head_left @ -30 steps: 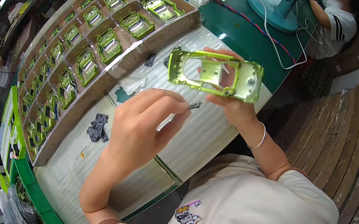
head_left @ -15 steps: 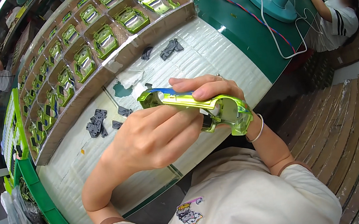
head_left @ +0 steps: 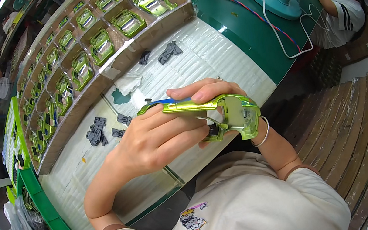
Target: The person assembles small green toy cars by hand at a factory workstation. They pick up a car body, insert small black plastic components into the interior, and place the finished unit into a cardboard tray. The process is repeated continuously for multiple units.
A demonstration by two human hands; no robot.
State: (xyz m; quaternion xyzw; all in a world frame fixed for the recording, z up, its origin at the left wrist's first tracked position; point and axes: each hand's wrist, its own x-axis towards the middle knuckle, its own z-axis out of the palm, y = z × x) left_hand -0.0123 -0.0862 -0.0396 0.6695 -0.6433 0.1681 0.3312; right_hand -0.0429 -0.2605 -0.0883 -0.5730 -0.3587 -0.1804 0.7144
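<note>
Above the near part of the table, a shiny lime-green plastic housing is held between both my hands. It is curved, with a large rounded opening, a blue patch along its upper edge and a dark part inside. My left hand is closed round its left portion, and the fingertips reach to its inner side, where they are partly hidden. Across the top lie the fingers of my right hand, gripping from the far side. Dark grey plastic pieces lie on the table beyond my left wrist, and more grey pieces lie farther back.
A divided cardboard box full of similar green housings stands at the back left. The foam-covered worktop meets a green tabletop bearing a teal fan and cables. A green bin is at left. Another person sits at right.
The housing has tilted slightly in my hands, and its left end is now more covered by my left fingers. Both hands keep hold of it. The view has shifted a little.
</note>
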